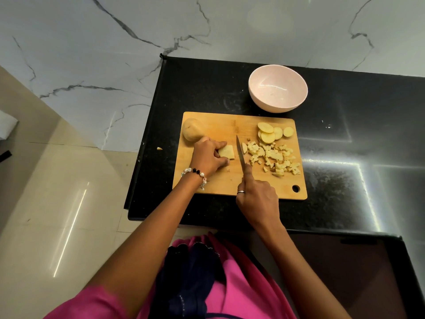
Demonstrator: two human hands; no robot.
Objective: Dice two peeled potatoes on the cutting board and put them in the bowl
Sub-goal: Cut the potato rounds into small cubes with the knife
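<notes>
A wooden cutting board (230, 183) lies on the black counter. My left hand (208, 157) pins a stack of potato slices (227, 151) at the board's middle left. My right hand (258, 200) grips a knife (240, 154), its blade standing just right of that stack, not touching it. A pile of diced potato (274, 158) covers the board's right side, with several round slices (270, 132) behind it. A whole potato (192, 132) rests at the board's far left corner. The pale pink bowl (259, 97) stands behind the board with nothing in it.
A stray potato bit (159, 148) lies at the black counter's (345, 134) left edge, which drops to a tiled floor. A marble wall rises behind. The board has a hanging hole (296, 188) at its near right corner.
</notes>
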